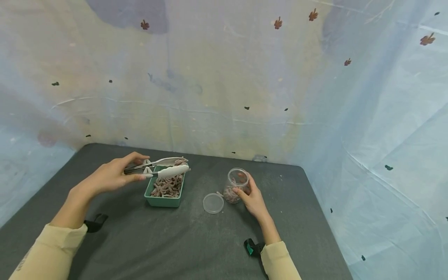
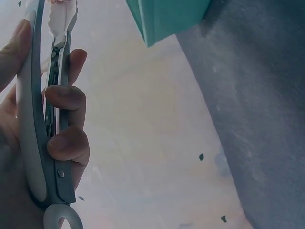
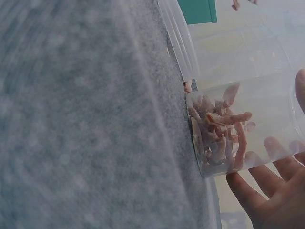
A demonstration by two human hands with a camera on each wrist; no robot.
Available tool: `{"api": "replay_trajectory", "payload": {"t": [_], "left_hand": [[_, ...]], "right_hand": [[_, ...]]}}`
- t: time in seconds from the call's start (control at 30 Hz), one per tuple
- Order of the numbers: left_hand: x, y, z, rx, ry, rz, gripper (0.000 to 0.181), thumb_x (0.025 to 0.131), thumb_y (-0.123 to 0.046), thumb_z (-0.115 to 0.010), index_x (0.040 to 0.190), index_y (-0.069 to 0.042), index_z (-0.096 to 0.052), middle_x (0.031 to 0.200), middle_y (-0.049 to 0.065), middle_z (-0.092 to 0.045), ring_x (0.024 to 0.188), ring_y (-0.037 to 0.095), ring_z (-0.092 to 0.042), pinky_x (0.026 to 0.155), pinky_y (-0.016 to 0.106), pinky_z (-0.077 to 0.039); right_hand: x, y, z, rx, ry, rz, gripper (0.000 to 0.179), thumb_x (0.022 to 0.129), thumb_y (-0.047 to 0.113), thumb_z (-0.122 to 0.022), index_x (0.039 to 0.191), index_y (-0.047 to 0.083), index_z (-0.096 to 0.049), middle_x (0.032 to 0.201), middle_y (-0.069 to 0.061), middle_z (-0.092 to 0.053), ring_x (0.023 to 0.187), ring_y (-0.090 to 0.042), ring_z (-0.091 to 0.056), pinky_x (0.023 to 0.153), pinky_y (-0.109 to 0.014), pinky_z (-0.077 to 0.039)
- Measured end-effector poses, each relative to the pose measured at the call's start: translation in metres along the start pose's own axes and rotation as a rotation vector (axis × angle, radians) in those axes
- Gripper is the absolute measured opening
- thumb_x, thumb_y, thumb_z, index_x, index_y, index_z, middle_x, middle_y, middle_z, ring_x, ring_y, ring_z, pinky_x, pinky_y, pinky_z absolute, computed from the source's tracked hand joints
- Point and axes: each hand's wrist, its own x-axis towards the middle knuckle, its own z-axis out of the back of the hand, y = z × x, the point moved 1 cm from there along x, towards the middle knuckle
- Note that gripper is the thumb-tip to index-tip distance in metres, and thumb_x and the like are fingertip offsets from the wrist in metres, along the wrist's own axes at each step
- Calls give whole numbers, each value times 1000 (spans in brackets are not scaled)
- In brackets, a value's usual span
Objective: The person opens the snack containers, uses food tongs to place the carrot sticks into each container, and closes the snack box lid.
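My left hand (image 1: 106,175) grips a pair of tongs (image 1: 174,171) with white tips, its fingers curled round the handles in the left wrist view. Between the tips are some pinkish-brown strips (image 1: 181,161), held over the green tub (image 1: 162,202). More strips of the same kind (image 1: 168,187) lie heaped in that tub. My right hand (image 1: 254,200) holds a clear jar (image 1: 233,179) upright, fingers and thumb round its side. A small pile of strips (image 3: 221,126) lies at the jar's bottom. The clear round lid (image 1: 213,203) is just left of the jar.
A stray strip (image 3: 188,87) lies between jar and lid. The dark grey table (image 1: 196,241) meets a patterned plastic sheet (image 1: 210,97) along its back edge, with another sheet at the right. Black straps (image 1: 95,223) hang near both wrists.
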Motion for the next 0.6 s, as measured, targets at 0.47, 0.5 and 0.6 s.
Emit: {"api": "replay_trajectory", "payload": {"t": [0.47,0.5,0.6], "left_hand": [[23,-24,-2,-31,13,-49,66,99,-50,-68,153,-19,-46,145,20,-58,117,41,-65,85,61,-53],[25,-25,-2,-38,18,-49,67,99,-52,-67,154,-19,-46,146,20,-58,119,42,-64,87,62,-52],[29,-31,-4,-55,30,-46,69,99,-55,-66,155,-20,-45,148,18,-56,124,42,-61,92,64,-50]], "right_hand": [[-2,5,0,-5,-2,2,72,100,9,-72,161,3,-34,155,-27,-46,130,-42,-59,94,-34,-56],[-2,5,0,-4,0,4,72,100,9,-72,161,3,-33,155,-27,-45,129,-43,-59,94,-34,-56],[-2,5,0,0,1,8,72,100,9,-72,161,2,-33,155,-28,-45,128,-44,-59,92,-32,-56]]}}
